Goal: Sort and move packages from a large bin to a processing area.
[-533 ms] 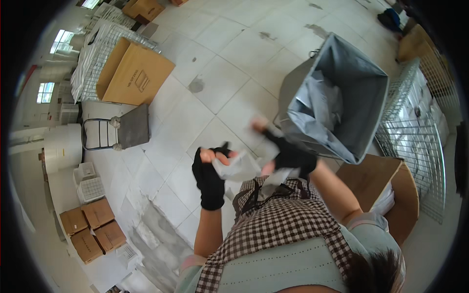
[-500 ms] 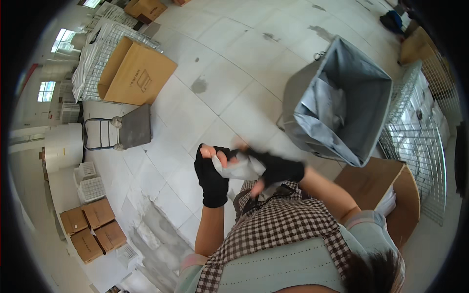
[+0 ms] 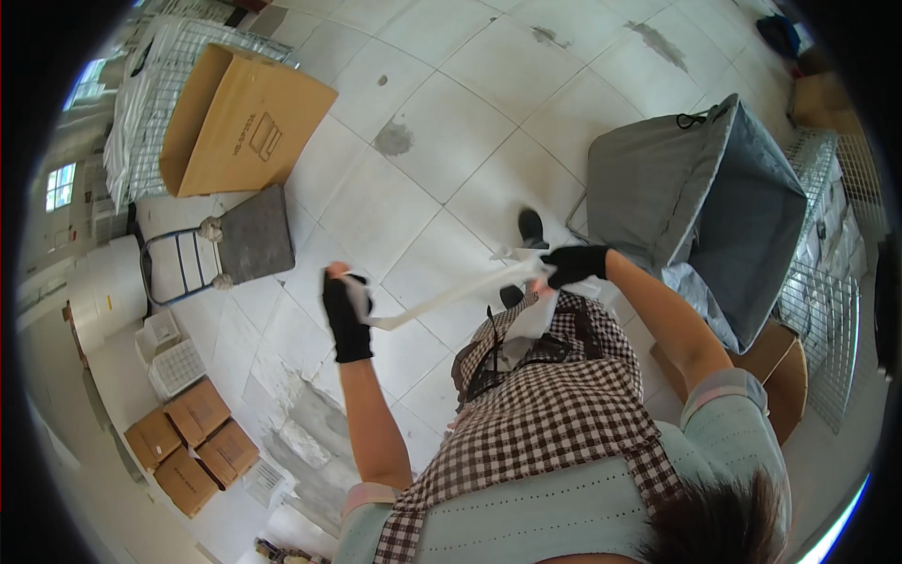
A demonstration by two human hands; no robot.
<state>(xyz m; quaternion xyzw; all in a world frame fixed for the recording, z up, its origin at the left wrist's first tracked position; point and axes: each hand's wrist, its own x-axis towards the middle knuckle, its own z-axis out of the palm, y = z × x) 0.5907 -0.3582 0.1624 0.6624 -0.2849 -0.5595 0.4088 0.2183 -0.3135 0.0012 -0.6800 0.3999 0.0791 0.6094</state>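
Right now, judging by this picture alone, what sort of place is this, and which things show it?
Probably a storeroom or packing workshop: there are brown cartons, a flat-bed hand trolley and wire-mesh cages around the tiled floor.

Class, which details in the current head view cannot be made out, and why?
- White strip: head view; blur hides its surface texture.
- Right hand: head view; its fingertips are blurred against white material.
- Grey bin: head view; its near wall hides the bottom.
- Lower-right carton: head view; the right arm and bin partly cover it.
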